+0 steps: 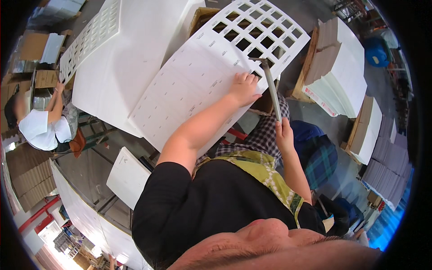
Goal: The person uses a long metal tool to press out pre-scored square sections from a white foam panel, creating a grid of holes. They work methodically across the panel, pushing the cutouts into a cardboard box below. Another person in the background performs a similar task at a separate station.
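A large white card sheet with small printed marks stretches across in front of me. Rows of square holes pass through its far right part, and the rest of it is uncut. My left hand lies flat on the sheet beside the holes, fingers stretched out. My right hand grips a hammer by the lower end of its grey handle. The hammer's narrow head is over the edge of the holed part; whether it touches the card I cannot tell. Under the sheet, a cardboard box shows in part.
Other big white sheets lie to the left. Beyond them a co-worker holds another holed sheet. Stacks of card stand on the right, with a blue drum behind. A white board is near my left elbow.
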The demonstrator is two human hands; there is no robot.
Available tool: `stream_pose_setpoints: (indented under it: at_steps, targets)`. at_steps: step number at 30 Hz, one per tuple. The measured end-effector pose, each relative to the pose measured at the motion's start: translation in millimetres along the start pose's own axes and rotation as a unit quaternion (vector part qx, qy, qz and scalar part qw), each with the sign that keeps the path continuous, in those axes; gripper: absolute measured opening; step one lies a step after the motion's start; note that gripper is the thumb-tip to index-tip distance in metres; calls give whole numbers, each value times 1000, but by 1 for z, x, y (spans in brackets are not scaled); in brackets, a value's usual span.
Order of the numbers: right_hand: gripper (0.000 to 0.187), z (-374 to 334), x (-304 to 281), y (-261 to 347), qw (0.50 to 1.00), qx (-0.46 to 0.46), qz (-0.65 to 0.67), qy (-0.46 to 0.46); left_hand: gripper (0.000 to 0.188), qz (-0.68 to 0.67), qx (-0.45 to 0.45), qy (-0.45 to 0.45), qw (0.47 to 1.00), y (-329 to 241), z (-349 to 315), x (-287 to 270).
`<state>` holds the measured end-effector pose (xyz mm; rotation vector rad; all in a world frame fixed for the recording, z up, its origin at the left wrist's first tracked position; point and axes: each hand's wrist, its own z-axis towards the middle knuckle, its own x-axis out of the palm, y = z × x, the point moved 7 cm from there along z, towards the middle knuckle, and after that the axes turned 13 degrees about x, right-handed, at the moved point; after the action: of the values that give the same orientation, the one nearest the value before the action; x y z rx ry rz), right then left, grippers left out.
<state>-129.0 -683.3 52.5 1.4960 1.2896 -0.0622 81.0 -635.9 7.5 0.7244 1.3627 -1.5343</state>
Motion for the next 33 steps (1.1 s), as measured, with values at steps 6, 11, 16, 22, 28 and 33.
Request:
stream_pose_setpoints:
  at_steps: [6, 11, 16, 22, 28, 33]
  targets:
    - [25, 7, 21, -14, 999, 4, -25, 21, 42, 66, -27, -51, 996, 36, -48, -45]
    - [25, 2, 10, 15, 996, 59, 41, 43, 39, 100, -48, -55, 992, 44, -60, -44]
    - [24, -4, 13, -3, 997, -72, 29, -15, 38, 92, -52, -49, 993, 45, -59, -45]
    - [20, 2, 12, 13, 1000, -12, 10, -8, 37, 87, -55, -34, 994, 47, -61, -38]
    - [22, -3, 7, 13, 1000, -20, -7, -8, 38, 92, -60, -11, 994, 48, -59, -38]
    - [24, 3, 16, 12, 999, 13, -26, 16, 38, 115, -49, -33, 992, 46, -59, -39]
